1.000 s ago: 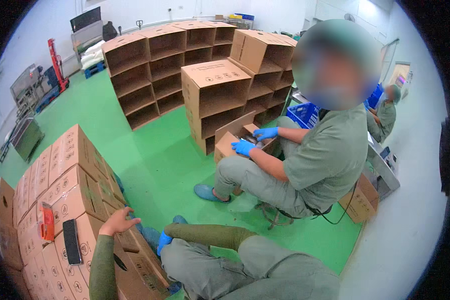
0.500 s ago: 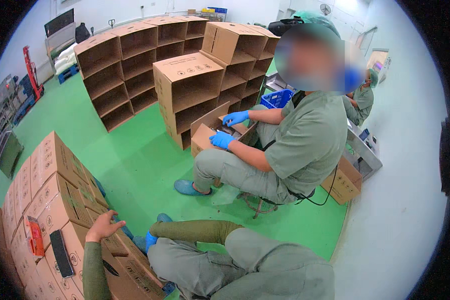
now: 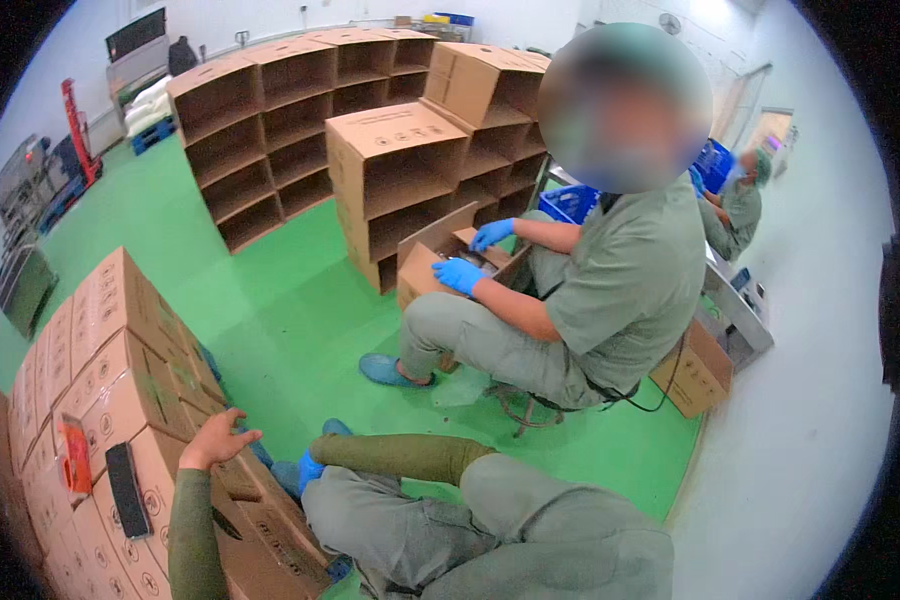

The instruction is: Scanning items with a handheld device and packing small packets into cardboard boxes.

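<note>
My left hand (image 3: 217,438) is bare, below an olive sleeve, its fingers loosely stretched and apart at the edge of a stack of sealed cardboard boxes (image 3: 110,375). It holds nothing. Beside it on the stack lie a black phone-like slab (image 3: 127,490) and an orange-red item (image 3: 74,455) that I cannot make out. My right hand (image 3: 311,470), in a blue glove, hangs by my grey-clad knee at the end of the other olive sleeve; its fingers are mostly hidden. Blue shoes (image 3: 337,428) show just past it.
A co-worker (image 3: 620,290) in grey-green sits on a stool, blue-gloved hands in an open carton (image 3: 422,275). Open-fronted cartons (image 3: 395,140) stand stacked behind, near a blue crate (image 3: 573,203). Another person (image 3: 738,210) sits farther back. A red pallet jack (image 3: 78,125) stands far left.
The view has shifted slightly, so the surroundings sit a little farther right. My left hand stays at the box edge, fingers slightly more stretched. The co-worker's hands remain at the carton.
</note>
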`<act>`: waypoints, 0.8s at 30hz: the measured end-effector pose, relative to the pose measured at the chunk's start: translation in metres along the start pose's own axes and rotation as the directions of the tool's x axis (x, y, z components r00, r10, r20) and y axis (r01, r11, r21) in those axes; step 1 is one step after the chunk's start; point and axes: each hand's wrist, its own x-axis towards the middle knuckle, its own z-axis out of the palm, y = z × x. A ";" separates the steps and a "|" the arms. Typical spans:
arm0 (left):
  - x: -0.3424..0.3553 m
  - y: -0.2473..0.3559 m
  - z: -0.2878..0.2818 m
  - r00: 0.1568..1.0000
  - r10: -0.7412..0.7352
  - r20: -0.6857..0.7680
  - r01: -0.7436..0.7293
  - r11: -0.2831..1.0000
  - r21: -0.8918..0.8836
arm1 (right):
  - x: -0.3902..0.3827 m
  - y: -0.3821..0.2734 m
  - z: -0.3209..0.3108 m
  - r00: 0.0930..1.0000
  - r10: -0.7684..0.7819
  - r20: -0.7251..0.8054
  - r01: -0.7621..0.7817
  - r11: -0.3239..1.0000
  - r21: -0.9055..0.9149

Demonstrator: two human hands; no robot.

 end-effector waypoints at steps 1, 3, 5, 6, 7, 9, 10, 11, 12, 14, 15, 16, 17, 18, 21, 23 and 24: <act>-0.002 -0.004 0.000 1.000 0.012 -0.013 -0.011 1.000 0.024 | 0.001 -0.001 0.007 1.000 -0.015 0.000 0.015 0.999 -0.033; 0.000 -0.021 0.003 1.000 0.004 -0.025 -0.004 0.999 0.035 | 0.015 -0.018 0.004 0.999 -0.054 0.006 0.054 0.993 -0.102; 0.001 -0.017 0.002 0.999 0.028 -0.024 -0.027 0.999 0.046 | 0.020 -0.019 0.008 0.998 -0.070 -0.003 0.069 0.986 -0.151; 0.002 -0.007 0.001 0.999 0.029 -0.014 -0.028 0.999 0.039 | 0.017 -0.016 0.011 0.997 -0.077 -0.011 0.074 0.983 -0.170; 0.005 0.000 0.001 0.999 0.037 0.001 -0.037 0.999 0.035 | 0.012 -0.011 0.011 0.997 -0.078 -0.026 0.072 0.981 -0.182; 0.020 0.023 0.008 0.995 0.100 0.006 -0.100 0.995 -0.006 | -0.012 0.021 0.010 0.995 -0.027 -0.100 0.012 0.989 -0.150; 0.033 0.043 0.016 0.987 0.163 0.011 -0.162 0.985 -0.055 | -0.023 0.035 0.004 0.987 0.033 -0.155 -0.049 0.994 -0.101; 0.029 0.039 0.013 0.988 0.156 0.014 -0.155 0.987 -0.049 | -0.034 0.048 0.012 0.975 0.072 -0.212 -0.083 0.996 -0.042; 0.015 0.020 0.005 0.989 0.149 0.018 -0.148 0.988 -0.052 | -0.059 0.044 0.022 0.959 0.121 -0.256 -0.120 0.993 0.020; -0.009 -0.027 -0.005 0.992 0.125 -0.013 -0.126 0.985 -0.115 | -0.107 -0.004 0.007 0.799 0.087 -0.594 0.055 0.975 0.216; -0.018 -0.011 -0.005 0.994 0.109 0.002 -0.108 0.992 -0.057 | -0.137 -0.021 0.001 0.546 0.056 -0.836 0.259 0.937 0.232; -0.028 0.004 -0.006 0.997 0.083 0.003 -0.083 0.997 -0.005 | -0.165 -0.020 0.021 0.365 0.166 -0.916 0.643 0.667 0.377; -0.029 0.008 -0.009 0.995 0.098 -0.004 -0.098 0.995 -0.027 | -0.204 -0.018 0.050 0.228 0.322 -0.919 0.910 0.264 0.318; -0.024 0.017 -0.004 0.987 0.120 0.102 -0.120 0.993 -0.007 | -0.253 -0.007 0.085 0.158 0.434 -0.887 0.955 0.160 0.249; -0.012 0.074 0.013 0.967 0.127 0.222 -0.140 0.989 0.044 | -0.451 0.030 0.193 -0.176 0.570 -0.803 0.653 0.678 0.338; -0.009 0.052 0.017 0.949 0.286 0.136 -0.294 0.955 0.046 | -0.570 -0.048 0.170 -0.469 0.479 -0.742 0.876 0.145 -0.460; -0.015 0.041 0.009 0.956 0.273 0.108 -0.278 0.960 0.029 | -0.614 -0.067 0.157 -0.586 0.297 -0.754 0.798 0.051 -0.601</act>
